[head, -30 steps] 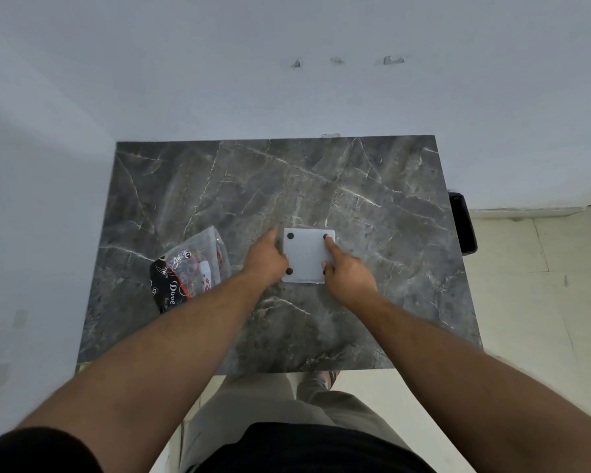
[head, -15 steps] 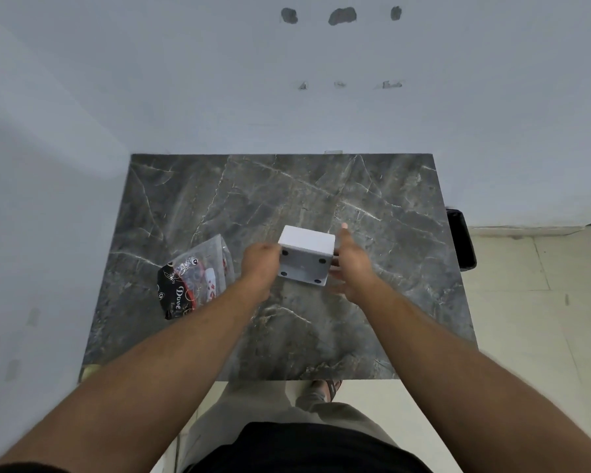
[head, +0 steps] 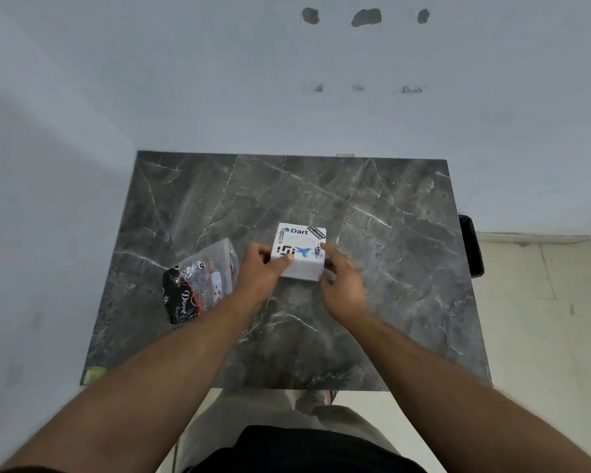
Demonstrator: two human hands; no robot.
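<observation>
A small white box (head: 301,249) with stickers on its upper face, one reading "Dart", is held just above the middle of a dark marble table (head: 389,268). My left hand (head: 265,268) grips its left side, thumb across the stickered face. My right hand (head: 342,281) holds its right side with fingers curled round the edge. The box's underside is hidden.
A clear plastic bag (head: 200,281) with a black and red "Dove" print lies on the table to the left of my left hand. A black object (head: 471,245) stands on the floor past the table's right edge. White walls close the back and left.
The box lay flat with its four black feet up. Both hands lifted it and turned it over, so the stickered face now points up.
</observation>
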